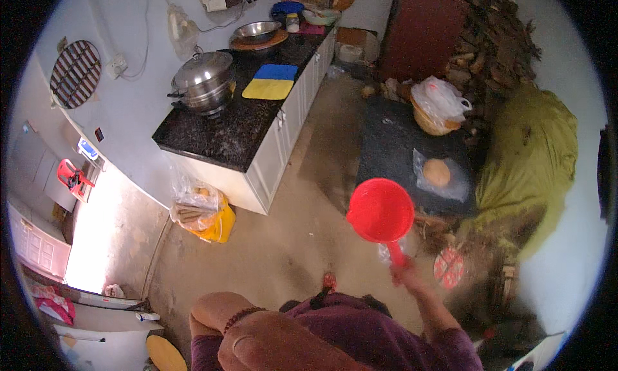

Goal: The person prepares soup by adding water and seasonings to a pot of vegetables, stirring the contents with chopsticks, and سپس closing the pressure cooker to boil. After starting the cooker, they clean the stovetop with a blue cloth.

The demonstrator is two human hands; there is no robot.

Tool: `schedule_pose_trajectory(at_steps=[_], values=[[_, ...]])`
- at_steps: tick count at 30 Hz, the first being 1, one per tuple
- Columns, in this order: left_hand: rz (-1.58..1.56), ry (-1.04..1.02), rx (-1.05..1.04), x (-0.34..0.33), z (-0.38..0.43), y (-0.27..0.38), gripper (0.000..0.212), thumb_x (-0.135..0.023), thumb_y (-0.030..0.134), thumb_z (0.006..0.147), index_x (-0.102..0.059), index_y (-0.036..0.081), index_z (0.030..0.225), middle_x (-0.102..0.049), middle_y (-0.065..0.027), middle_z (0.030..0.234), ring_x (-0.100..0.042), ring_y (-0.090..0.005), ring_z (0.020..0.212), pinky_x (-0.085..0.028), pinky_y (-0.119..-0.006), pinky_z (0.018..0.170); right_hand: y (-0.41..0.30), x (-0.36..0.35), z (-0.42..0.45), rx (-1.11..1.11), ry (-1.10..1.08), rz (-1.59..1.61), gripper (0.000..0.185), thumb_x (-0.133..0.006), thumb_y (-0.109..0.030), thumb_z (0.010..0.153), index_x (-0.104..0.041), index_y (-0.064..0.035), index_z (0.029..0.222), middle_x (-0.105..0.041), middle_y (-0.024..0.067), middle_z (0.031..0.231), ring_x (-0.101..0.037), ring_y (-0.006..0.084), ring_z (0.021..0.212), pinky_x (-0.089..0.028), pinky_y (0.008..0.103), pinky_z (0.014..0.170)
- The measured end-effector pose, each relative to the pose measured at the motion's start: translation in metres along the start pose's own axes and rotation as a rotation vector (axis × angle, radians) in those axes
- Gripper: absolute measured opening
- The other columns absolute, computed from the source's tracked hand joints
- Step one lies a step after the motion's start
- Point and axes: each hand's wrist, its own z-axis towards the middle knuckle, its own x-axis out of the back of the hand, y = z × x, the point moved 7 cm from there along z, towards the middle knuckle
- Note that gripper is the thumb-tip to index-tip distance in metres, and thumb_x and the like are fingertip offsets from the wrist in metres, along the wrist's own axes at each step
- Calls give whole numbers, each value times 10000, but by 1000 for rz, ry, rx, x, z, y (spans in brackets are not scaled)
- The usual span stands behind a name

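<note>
My right hand grips the handle of a red plastic dipper, held out in front of me to the right. Its round bowl faces up toward the camera, and I cannot tell whether it holds anything. Close below the camera is my left hand, raised near my head, with a beaded bracelet at the wrist. Its fingers are mostly cut off by the lower edge. Beyond the dipper, a round tan disc lies on clear plastic on a dark slab.
A black-topped counter bears a steel steamer pot and a blue-and-yellow cloth. A yellow bag stands at its end. Right are a plastic-covered basket, stacked firewood and green cloth. A doorway opens left.
</note>
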Motion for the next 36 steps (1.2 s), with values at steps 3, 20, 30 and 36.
schedule_pose_trajectory(at_steps=[3, 20, 30, 36], values=[[135, 176, -196, 49, 12, -6, 215, -567, 14, 706, -502, -42, 902, -422, -158, 865, -521, -341, 785, -516, -376, 647, -70, -3, 50, 110, -81, -116, 253, -521, -58, 692, -443, 9, 923, -447, 36, 545, -411, 110, 368, -326, 251, 337], [284, 165, -353, 335, 40, -66, 181, -553, 53, 713, -500, -3, 876, -470, -133, 825, -530, -322, 764, -478, -394, 657, -339, -110, 351, 122, -202, -91, 170, -521, -103, 688, -474, -14, 825, -459, 35, 534, -426, 112, 381, -325, 227, 327], [497, 238, -344, 461, 56, -101, 144, -563, 65, 694, -502, 23, 818, -484, -123, 816, -528, -313, 782, -432, -424, 708, -501, -208, 550, 32, -352, -77, 144, -514, -116, 720, -491, -35, 837, -460, 36, 556, -413, 101, 413, -325, 196, 342], [731, 319, -317, 527, 80, -132, 124, -569, 73, 683, -504, 38, 783, -492, -117, 811, -527, -308, 792, -405, -442, 739, -591, -285, 683, 151, -470, -189, 122, -509, -146, 720, -493, -57, 801, -465, 15, 556, -412, 98, 409, -330, 218, 353]])
